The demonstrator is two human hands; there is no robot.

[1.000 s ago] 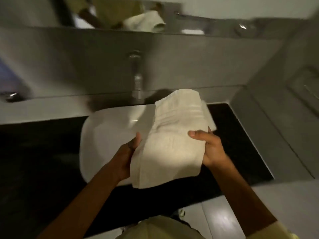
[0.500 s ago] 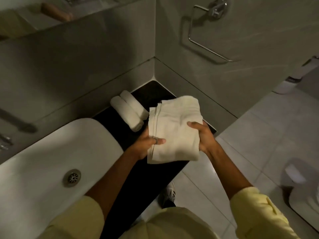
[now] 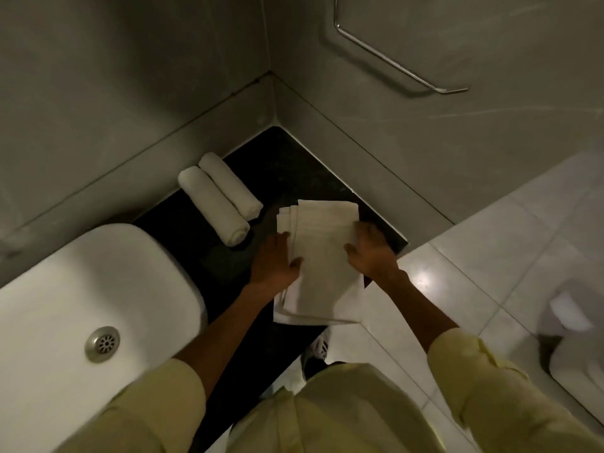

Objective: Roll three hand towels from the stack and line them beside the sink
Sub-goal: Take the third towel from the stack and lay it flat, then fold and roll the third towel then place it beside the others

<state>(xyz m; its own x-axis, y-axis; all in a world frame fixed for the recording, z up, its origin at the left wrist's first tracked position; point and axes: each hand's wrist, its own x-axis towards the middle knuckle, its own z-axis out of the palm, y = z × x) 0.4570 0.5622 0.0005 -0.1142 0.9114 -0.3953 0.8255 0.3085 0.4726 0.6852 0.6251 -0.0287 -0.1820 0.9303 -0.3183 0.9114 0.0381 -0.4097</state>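
A folded cream hand towel [image 3: 322, 256] lies flat on the black counter [image 3: 287, 165], its near end hanging over the counter's front edge. My left hand [image 3: 276, 261] rests on its left side and my right hand [image 3: 369, 248] on its right side, fingers spread and pressing down. Two rolled towels [image 3: 219, 201] lie side by side, touching, farther back on the counter, between the folded towel and the white sink [image 3: 98, 289].
Grey tiled walls meet in a corner behind the counter. A metal towel rail [image 3: 392, 60] hangs on the right wall. A pale tiled floor [image 3: 474, 256] lies to the right, with a white fixture [image 3: 575, 338] at the far right edge. The sink drain [image 3: 102, 343] sits near left.
The view swung from over the sink to the counter's right end. The towel, held up in both hands before, now lies on the counter with both hands flat on it.
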